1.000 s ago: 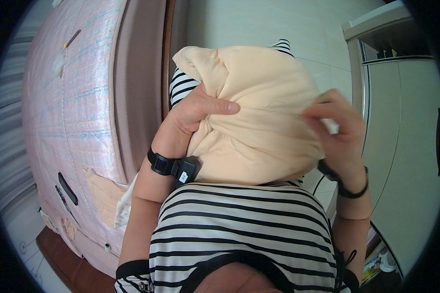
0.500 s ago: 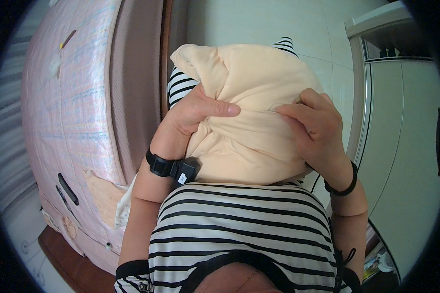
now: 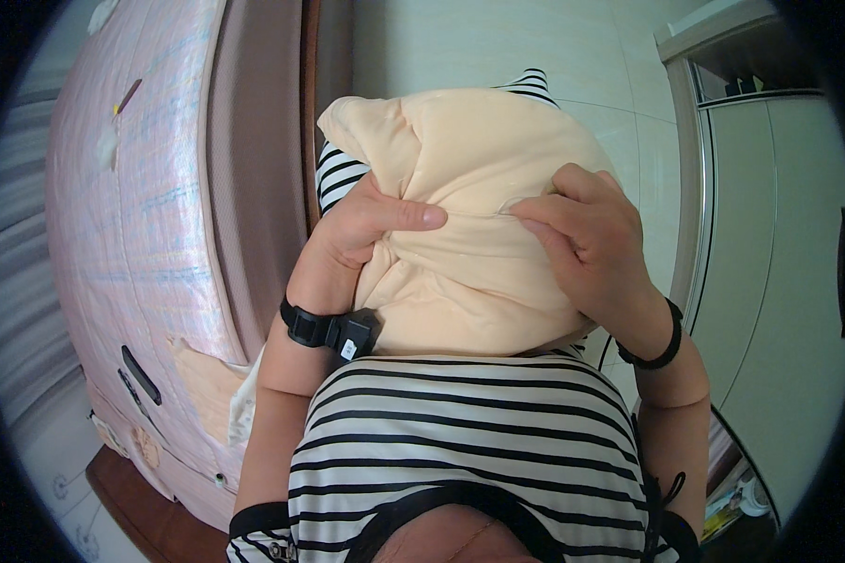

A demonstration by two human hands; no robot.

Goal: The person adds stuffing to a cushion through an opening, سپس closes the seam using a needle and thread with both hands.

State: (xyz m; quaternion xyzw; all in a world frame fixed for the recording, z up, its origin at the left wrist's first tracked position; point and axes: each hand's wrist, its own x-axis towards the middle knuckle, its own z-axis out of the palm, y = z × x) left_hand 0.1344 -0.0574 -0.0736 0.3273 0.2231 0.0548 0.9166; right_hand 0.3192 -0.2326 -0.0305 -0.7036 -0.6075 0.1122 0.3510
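A plump cream cushion (image 3: 502, 141) lies on my lap, its soft cover gathered in folds across the middle. My left hand (image 3: 374, 221) grips its left side, thumb stretched over the top and the other fingers hidden beneath the cloth. On the right, my right hand (image 3: 593, 239) is closed in a pinch just above a crease that runs across the cover. A fine, pale, curved line (image 3: 505, 206) shows at its fingertips, perhaps thread or a needle; it is too small to tell.
Left of me is a bed with a pink checked cover (image 3: 150, 235), bearing a dark slim case (image 3: 141, 375), scissors (image 3: 139, 399), cream cloth (image 3: 207, 380) and a white tuft (image 3: 108, 148). A pale cabinet (image 3: 760, 235) stands at the right.
My right hand has shifted a little to the left along the crease, its fingertips nearer my left thumb. My left hand keeps its hold on the cushion.
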